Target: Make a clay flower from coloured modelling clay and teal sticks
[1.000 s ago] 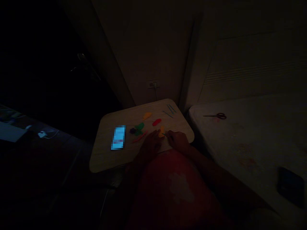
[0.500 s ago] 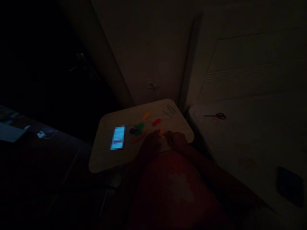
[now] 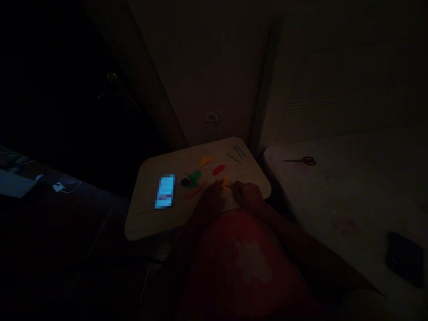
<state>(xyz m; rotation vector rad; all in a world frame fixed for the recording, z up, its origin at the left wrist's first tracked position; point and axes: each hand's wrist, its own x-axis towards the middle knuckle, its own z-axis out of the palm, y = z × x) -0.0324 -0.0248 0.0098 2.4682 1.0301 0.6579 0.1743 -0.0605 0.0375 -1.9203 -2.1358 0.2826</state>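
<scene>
The scene is very dark. On a small pale table [image 3: 150,167], my left hand [image 3: 212,196] lies with its fingers stretched out, fingertips against a flat yellow-orange piece [image 3: 226,179] that looks like modelling clay. Pinched in my right hand [image 3: 249,195] is a thin greenish stick [image 3: 228,186], its tip at the yellow-orange piece. Beyond the hands sits a red piece [image 3: 219,170], with another yellow-orange piece [image 3: 205,161] farther back. Left of my left hand are a green piece [image 3: 194,177], a dark purple lump [image 3: 185,182] and a long reddish-orange strip [image 3: 194,191].
A lit phone [image 3: 165,191] lies at the table's left. Several thin sticks [image 3: 236,154] rest at its back right corner. On the pale surface to the right are scissors [image 3: 301,161] and a dark flat object [image 3: 404,258]. A wall socket [image 3: 213,116] holds a plug.
My right hand has shifted slightly, and the greenish stick shows more clearly at the yellow-orange piece. My left hand stays nearly in place.
</scene>
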